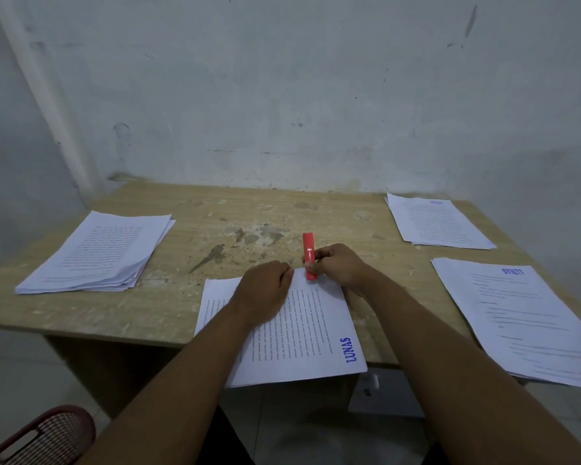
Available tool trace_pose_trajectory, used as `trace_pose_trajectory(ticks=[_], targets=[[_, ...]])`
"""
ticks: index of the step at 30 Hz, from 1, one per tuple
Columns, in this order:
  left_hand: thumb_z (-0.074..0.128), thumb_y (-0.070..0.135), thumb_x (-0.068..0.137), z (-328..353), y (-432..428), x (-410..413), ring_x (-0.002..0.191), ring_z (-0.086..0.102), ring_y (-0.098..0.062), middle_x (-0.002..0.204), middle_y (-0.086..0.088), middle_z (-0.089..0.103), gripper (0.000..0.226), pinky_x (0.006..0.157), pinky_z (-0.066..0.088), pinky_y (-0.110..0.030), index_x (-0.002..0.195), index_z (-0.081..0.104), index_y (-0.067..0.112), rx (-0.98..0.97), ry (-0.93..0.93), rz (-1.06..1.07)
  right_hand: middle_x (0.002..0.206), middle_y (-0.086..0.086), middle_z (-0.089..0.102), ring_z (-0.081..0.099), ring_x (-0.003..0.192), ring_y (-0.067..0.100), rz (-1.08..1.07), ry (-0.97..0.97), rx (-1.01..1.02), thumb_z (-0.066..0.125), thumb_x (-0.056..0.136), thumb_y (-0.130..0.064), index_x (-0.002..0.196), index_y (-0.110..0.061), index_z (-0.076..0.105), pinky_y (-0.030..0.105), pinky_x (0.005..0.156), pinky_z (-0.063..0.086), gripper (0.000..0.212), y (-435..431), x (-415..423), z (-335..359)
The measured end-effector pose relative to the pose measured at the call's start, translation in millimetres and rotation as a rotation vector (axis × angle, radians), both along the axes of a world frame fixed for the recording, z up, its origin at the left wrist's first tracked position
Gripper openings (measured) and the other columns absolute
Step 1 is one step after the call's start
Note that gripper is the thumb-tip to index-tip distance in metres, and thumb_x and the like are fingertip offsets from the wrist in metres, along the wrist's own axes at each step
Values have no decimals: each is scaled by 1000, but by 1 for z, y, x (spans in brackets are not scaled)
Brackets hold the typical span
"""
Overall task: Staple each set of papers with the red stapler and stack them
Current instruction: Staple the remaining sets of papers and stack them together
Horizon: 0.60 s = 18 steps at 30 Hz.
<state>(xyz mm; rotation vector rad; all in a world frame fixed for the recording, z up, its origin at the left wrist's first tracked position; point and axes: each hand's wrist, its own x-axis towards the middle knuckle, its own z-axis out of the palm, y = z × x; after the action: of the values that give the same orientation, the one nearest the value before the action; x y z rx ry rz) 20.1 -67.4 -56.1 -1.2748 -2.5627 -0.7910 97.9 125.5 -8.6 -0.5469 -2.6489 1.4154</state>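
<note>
A set of printed papers (311, 333) marked "LUNAS" lies sideways at the table's near edge, partly overhanging it. My left hand (265, 286) rests on its far left part, fingertips at the top edge. My right hand (341, 268) grips the red stapler (309, 256), whose near end sits over the paper's far edge. A pile of papers (94, 253) lies at the left of the table.
Two more paper sets lie on the right: one at the back right (440, 221), one nearer (524, 320) reaching over the edge. The wooden table (235, 226) is stained in the middle. A red mesh basket (44, 437) is at the lower left, on the floor side.
</note>
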Motion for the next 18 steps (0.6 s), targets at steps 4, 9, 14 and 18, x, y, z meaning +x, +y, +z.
trace_pose_trajectory(ticks=[4,9,14,18], targets=[[37,35,110,1,0,1,72,51,-17,75,5,51,36,70,41,-36,80,53,22,1,1,3,108,11,78,72,104,33,-6,-4,16,78,92,-26,106,-11,83,49,99,58,21,-2,1,1],[36,36,110,2,0,1,72,52,-17,75,4,52,37,71,44,-38,80,53,21,-1,-2,5,106,11,79,72,105,34,-27,5,3,79,91,-23,105,-11,83,47,98,58,19,-2,1,1],[36,36,110,4,0,3,73,52,-18,75,5,52,36,72,45,-39,81,53,22,-9,-1,10,109,13,78,71,102,32,-19,2,23,77,93,-24,106,-9,83,44,95,56,21,-4,2,3],[36,36,110,4,-1,3,73,53,-19,76,4,53,37,73,46,-40,81,54,21,-9,-2,7,109,16,78,65,91,23,-21,4,32,77,93,-23,106,-7,83,43,94,56,21,-5,1,4]])
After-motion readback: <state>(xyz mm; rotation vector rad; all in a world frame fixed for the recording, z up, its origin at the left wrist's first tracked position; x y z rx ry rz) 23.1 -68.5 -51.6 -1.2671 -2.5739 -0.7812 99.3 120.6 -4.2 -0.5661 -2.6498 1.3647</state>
